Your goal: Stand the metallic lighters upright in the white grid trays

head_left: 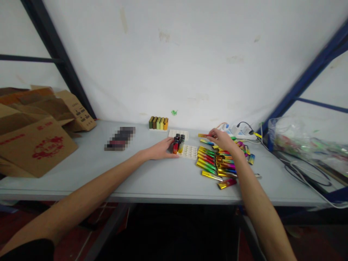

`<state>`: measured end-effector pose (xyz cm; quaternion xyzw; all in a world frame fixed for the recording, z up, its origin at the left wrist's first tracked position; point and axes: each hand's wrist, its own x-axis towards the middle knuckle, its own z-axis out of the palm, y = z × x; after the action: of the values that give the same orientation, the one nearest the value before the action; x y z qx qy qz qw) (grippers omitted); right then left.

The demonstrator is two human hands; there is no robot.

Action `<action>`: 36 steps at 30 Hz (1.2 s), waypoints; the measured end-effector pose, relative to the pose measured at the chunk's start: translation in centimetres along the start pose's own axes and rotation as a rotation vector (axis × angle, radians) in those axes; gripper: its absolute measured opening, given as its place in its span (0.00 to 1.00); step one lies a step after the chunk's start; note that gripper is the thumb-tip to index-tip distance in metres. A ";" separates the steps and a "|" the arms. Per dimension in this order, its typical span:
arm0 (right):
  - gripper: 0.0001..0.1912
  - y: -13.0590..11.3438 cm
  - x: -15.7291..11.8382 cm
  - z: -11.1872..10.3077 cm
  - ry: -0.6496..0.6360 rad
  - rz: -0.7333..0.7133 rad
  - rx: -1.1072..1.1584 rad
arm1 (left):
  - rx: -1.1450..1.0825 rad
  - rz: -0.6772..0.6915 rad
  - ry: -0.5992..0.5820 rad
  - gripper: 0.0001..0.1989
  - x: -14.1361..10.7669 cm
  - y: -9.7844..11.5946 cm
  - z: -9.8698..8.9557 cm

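My left hand (161, 149) is at the left end of a white tray (189, 151) with rows of round holes, thumb and fingers curled around that end. Several lighters (175, 146) with dark tops, red and yellow among them, stand upright in the tray's left part. My right hand (218, 137) pinches a shiny red-and-gold lighter (204, 135) lying roughly level, above the table to the right of the tray. Below and around that hand lies a loose pile of metallic rainbow-coloured lighters (206, 159), partly hidden by my right forearm.
A second white tray (174, 133) lies behind the first. Upright green, brown and yellow lighters (158, 123) stand in a block near the wall. Cardboard boxes (38, 145) are at left, near a blurred-out object (121, 138). A power strip (239, 131), cables and plastic bags (304, 141) are at right.
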<state>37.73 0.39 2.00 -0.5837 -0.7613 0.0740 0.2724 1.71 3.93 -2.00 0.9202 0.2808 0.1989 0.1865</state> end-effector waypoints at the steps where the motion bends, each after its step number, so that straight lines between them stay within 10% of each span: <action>1: 0.15 -0.4 0.0 -0.2 0.027 0.004 0.083 | 0.003 0.000 -0.001 0.39 0.0 0.0 0.0; 8: 0.22 -4.6 -0.1 0.2 0.143 -0.046 0.658 | -0.005 0.022 0.009 0.38 0.0 0.1 0.1; 14: 0.21 -8.0 -1.2 1.4 -0.143 -0.019 1.026 | -0.022 0.018 0.010 0.40 -0.1 0.2 0.1; 23: 0.24 -10.8 -1.3 3.9 -0.150 0.023 0.955 | -0.054 0.025 0.009 0.39 -0.1 0.2 0.2; 29: 0.32 -11.3 -0.9 5.4 0.130 0.062 0.562 | -0.044 0.030 0.012 0.39 -0.1 0.1 0.1; 36: 0.20 -11.3 -0.8 5.7 0.174 0.130 0.406 | -0.043 0.029 0.017 0.37 -0.1 0.0 0.2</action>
<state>25.40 -2.66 1.86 -0.5689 -0.6653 0.1924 0.4434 1.77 3.82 -2.15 0.9183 0.2646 0.2153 0.2011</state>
